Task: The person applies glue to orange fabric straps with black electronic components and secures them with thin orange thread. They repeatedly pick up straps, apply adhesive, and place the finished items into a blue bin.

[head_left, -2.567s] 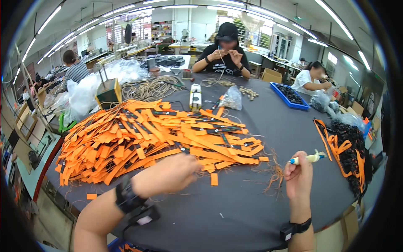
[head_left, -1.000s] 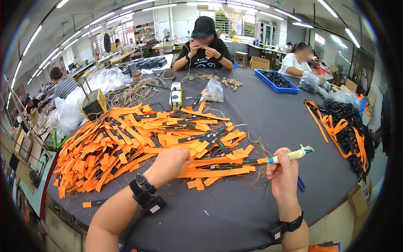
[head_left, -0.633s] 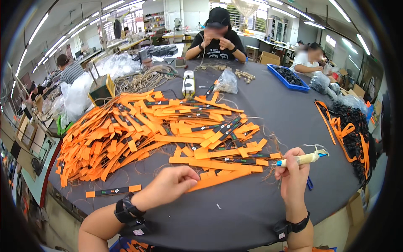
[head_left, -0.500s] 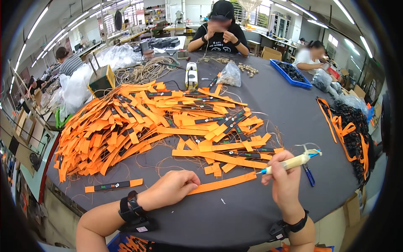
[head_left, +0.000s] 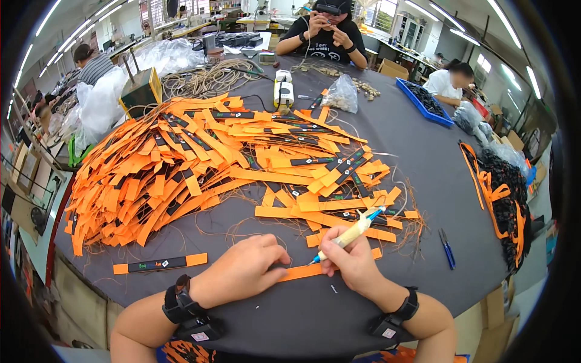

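The right hand [head_left: 348,257] is closed around a pen [head_left: 350,236] wrapped in cream tape, its blue tip pointing left and toward the near side, its far end leaning up to the right. The strap [head_left: 299,272], a flat orange one, lies on the grey table [head_left: 290,320] below this grip: it runs from the left hand, under the pen's tip, and passes beneath the right hand, its right end showing just beyond the fingers. The tip is at the strap's far edge; whether it touches cannot be told.

The left hand [head_left: 245,266] is palm down with its fingers curled and the thumb a little apart from them. Its thumb is at the strap's left part, which goes out of sight under the hand, so I cannot tell whether the strap is pinched or only pressed down.

A big pile of orange straps [head_left: 151,175] spreads on the far side of both hands, mostly to the left. A single black and orange strap [head_left: 160,264] lies apart, left of the left hand. To the right of the right hand, well apart from it, lies a pair of blue-handled snips [head_left: 447,251].
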Motion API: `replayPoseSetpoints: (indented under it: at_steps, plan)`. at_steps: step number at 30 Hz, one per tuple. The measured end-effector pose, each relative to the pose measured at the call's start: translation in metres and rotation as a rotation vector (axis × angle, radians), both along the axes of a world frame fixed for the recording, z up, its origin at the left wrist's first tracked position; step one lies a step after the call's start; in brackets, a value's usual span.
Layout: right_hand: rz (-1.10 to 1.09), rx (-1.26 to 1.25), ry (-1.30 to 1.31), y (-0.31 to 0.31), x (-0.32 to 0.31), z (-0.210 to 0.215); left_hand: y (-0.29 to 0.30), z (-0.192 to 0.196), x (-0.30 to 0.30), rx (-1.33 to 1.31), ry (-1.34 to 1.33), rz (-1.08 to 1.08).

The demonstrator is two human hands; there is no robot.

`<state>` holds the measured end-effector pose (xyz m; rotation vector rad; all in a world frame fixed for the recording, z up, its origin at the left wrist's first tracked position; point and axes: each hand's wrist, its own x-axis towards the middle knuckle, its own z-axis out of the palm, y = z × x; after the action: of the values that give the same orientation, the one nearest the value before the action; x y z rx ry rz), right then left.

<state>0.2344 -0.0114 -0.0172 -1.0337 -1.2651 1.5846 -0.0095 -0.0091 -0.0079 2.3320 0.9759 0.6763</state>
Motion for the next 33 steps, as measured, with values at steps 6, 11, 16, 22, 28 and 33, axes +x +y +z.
replayPoseSetpoints:
  at_steps: [6, 11, 16, 22, 28, 33]
  plan:
    - [0.023, -0.034, 0.017, -0.002, -0.003, -0.001, -0.011, 0.006, 0.013, -0.086, 0.083, 0.023]
    - [0.111, 0.019, 0.006, -0.005, -0.005, 0.000, -0.006, -0.004, 0.007, -0.130, -0.041, 0.013]
    - [0.177, 0.212, -0.117, -0.003, -0.006, -0.007, -0.004, 0.004, 0.007, -0.203, -0.104, 0.036]
    - [0.095, 0.138, -0.071, -0.007, -0.002, -0.004, -0.006, 0.008, 0.009, -0.162, -0.074, 0.044]
    - [0.007, 0.068, 0.030, -0.006, 0.001, 0.000, -0.017, 0.011, 0.021, -0.180, 0.011, 0.094]
    - [-0.030, 0.049, 0.094, -0.004, 0.002, 0.001, -0.016, 0.000, 0.024, -0.118, 0.033, 0.066]
